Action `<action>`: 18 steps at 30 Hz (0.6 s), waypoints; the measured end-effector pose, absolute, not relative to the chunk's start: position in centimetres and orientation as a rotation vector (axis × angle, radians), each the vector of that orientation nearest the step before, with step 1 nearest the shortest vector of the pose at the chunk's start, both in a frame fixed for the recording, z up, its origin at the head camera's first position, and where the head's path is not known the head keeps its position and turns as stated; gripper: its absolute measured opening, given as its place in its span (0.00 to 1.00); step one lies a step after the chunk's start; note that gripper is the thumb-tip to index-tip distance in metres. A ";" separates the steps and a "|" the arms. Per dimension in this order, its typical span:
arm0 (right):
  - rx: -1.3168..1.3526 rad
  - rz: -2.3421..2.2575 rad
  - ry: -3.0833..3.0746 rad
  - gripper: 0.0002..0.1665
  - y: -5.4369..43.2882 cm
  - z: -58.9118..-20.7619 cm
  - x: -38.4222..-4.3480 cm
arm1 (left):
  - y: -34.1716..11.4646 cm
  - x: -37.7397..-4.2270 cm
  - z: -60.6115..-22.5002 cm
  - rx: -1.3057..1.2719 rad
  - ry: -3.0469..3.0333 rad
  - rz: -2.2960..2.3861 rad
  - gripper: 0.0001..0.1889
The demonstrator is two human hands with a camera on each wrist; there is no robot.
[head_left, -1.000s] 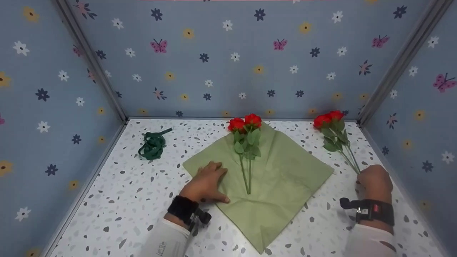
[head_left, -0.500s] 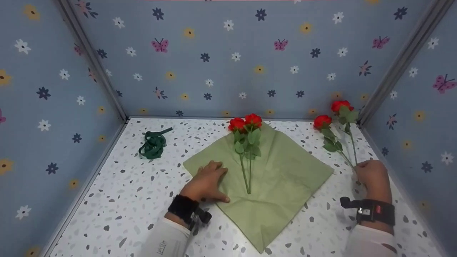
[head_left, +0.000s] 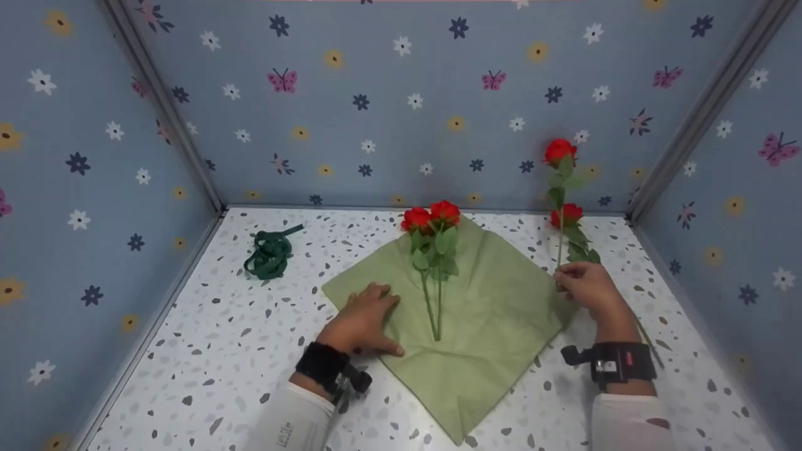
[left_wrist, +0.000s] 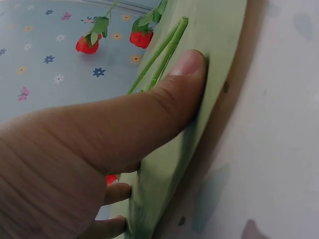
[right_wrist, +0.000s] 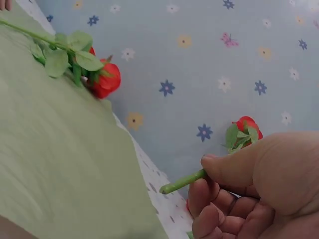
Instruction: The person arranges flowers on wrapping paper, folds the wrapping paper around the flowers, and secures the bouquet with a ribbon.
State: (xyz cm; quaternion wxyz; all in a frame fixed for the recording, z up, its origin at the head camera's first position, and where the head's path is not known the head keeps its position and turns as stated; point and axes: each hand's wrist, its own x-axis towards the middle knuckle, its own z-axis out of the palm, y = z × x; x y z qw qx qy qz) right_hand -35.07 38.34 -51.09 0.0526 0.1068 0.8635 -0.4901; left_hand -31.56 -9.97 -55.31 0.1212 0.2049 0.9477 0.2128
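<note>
A green sheet of wrapping paper (head_left: 495,351) lies flat, one corner toward me. On its upper part rest two red artificial roses (head_left: 431,219), their stems close together. My left hand (head_left: 363,319) presses the paper's left edge, fingers spread; in the left wrist view its thumb (left_wrist: 164,99) lies along the sheet. My right hand (head_left: 589,288) pinches the stem of one red rose (head_left: 559,152) between thumb and fingers, holding it upright by the paper's right corner. In the right wrist view the cut stem end (right_wrist: 182,182) pokes out past the fingertips. Another rose (head_left: 567,216) lies behind that hand, partly hidden.
A bundle of dark green ribbon (head_left: 269,254) lies at the left on the speckled white table (head_left: 207,351). Blue patterned panels (head_left: 401,113) with metal corner strips enclose the back and both sides.
My right hand has separated one rose from the pair at the right, lifted it and carried it left to the paper's right corner. The left hand has stayed put.
</note>
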 end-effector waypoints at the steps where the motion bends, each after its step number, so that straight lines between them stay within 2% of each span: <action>1: 0.307 -1.505 2.614 0.23 37.5 -51.2 -35.2 | -10.0 -31.6 -55.3 0.596 2.768 0.621 0.63; 11: 0.150 -1.617 2.483 0.19 29.3 -52.8 -35.6 | -9.9 -31.7 -55.3 0.592 2.769 0.624 0.63; 15: 0.127 -1.654 2.412 0.24 26.7 -53.8 -35.5 | -9.9 -31.7 -55.4 0.587 2.769 0.615 0.63; 18: 0.095 -1.682 2.371 0.33 25.2 -54.4 -35.4 | -9.9 -31.7 -55.3 0.586 2.772 0.616 0.63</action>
